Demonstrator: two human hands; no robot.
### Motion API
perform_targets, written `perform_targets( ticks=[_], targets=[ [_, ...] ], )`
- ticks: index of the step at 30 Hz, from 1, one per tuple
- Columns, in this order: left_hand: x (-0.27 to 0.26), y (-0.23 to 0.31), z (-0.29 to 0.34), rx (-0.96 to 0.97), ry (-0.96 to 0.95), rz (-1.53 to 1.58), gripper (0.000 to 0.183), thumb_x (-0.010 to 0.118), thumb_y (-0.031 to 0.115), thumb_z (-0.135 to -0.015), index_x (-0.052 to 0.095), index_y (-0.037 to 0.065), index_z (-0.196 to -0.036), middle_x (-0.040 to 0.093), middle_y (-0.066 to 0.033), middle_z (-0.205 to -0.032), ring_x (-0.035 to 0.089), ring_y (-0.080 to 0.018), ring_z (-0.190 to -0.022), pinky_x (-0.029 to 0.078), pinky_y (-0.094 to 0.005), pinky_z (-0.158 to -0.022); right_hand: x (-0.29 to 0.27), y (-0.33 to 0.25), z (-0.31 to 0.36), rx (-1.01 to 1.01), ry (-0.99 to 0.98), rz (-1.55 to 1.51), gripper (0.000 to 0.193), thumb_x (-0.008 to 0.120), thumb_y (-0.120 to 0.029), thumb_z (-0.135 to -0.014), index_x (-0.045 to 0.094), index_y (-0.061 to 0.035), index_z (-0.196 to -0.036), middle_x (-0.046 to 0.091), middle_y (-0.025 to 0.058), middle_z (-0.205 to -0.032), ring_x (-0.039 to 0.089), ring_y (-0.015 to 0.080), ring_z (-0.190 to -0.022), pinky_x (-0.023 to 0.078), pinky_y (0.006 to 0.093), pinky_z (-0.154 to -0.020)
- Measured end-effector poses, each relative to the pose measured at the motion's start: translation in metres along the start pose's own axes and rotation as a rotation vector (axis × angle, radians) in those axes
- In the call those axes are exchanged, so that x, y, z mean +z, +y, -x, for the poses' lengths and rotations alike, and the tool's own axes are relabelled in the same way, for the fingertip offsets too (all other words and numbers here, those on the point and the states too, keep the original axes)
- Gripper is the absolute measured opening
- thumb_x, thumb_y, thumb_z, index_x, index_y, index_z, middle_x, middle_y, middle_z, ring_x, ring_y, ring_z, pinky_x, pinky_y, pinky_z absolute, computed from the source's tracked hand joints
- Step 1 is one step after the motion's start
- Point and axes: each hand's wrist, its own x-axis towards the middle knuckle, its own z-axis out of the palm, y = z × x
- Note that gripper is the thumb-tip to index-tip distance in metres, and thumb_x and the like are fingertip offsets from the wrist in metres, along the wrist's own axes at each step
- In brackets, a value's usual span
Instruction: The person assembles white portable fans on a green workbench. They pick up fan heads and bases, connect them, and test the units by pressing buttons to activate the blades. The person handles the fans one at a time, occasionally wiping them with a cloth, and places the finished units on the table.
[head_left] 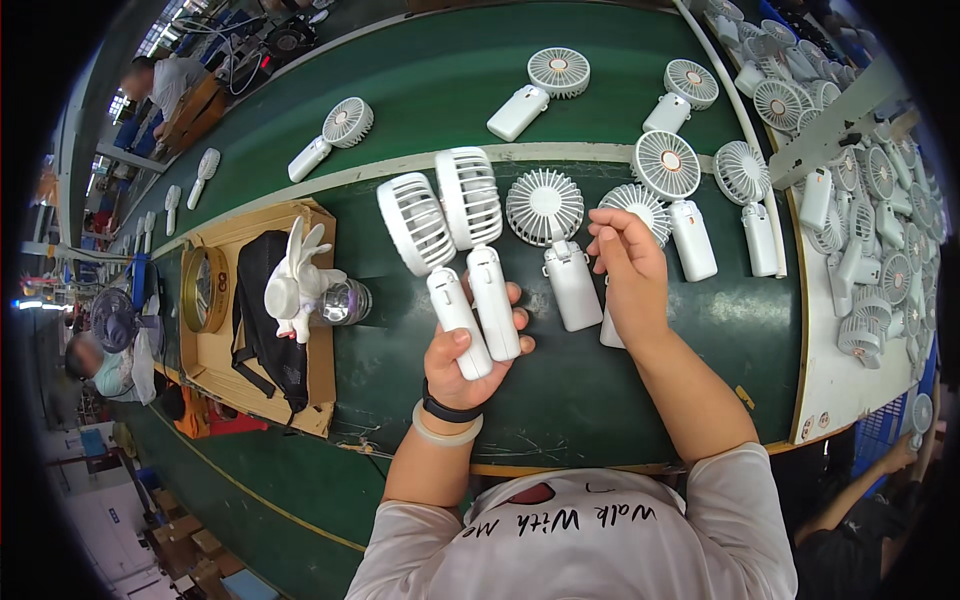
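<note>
Two white handheld fans [493, 300] stand side by side in my left hand [462, 365], whose fingers are wrapped round both handles, cage heads up. My right hand [635, 275] is over another white fan [636, 208], with its fingers loosely bent and apart. It covers most of that fan's handle; I cannot tell whether it touches it. Between my hands a fan [572, 285] lies on the green table [400, 400]. To the right of my right hand lie a fan with an orange-ringed centre [692, 235] and one more fan [760, 235].
Beyond a pale rail, several fans [520, 112] lie on a green belt [430, 90]. At left, a cardboard tray [325, 385] holds a tape roll [205, 290] and black bag [262, 320]; a white rabbit figure [295, 285] and clear jar [347, 303] are beside it. Fans pile [880, 250] at right.
</note>
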Motion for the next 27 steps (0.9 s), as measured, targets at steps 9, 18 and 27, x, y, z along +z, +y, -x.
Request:
perform_targets(
  ticks=[9,18,27],
  targets=[
    [-0.004,0.002,0.008,0.117,0.055,-0.114,0.07,0.066,0.017,-0.071,0.034,0.011,-0.132,0.045,-0.0168,-0.124,0.052,-0.0287,-0.106,0.047,-0.0467,-0.084,0.015,-0.003,0.024,-0.333,-0.273,1.355,0.052,0.068,-0.017,-0.075,0.046,0.0041,-0.116,0.049,0.0144,-0.094,0.057,0.0299,-0.085,0.048,0.038,-0.066],
    [-0.001,0.002,0.007,0.092,0.01,-0.028,0.071,0.066,0.013,-0.074,0.028,0.013,-0.134,0.047,-0.0159,-0.122,0.055,-0.028,-0.104,0.049,-0.0442,-0.082,0.01,-0.001,0.019,-0.069,-0.4,0.957,0.061,0.063,-0.011,-0.078,0.034,0.0041,-0.13,0.048,0.0198,-0.108,0.057,0.0302,-0.093,0.049,0.0351,-0.076],
    [-0.007,0.001,0.006,0.075,0.002,0.018,0.069,0.063,0.012,-0.075,0.028,0.013,-0.135,0.047,-0.0163,-0.122,0.055,-0.0269,-0.104,0.048,-0.0445,-0.084,-0.001,0.017,0.0,0.192,-0.433,0.525,0.041,0.038,-0.002,-0.087,0.04,-0.0002,-0.128,0.057,0.0118,-0.103,0.057,0.016,-0.092,0.046,0.0272,-0.078]
  ],
)
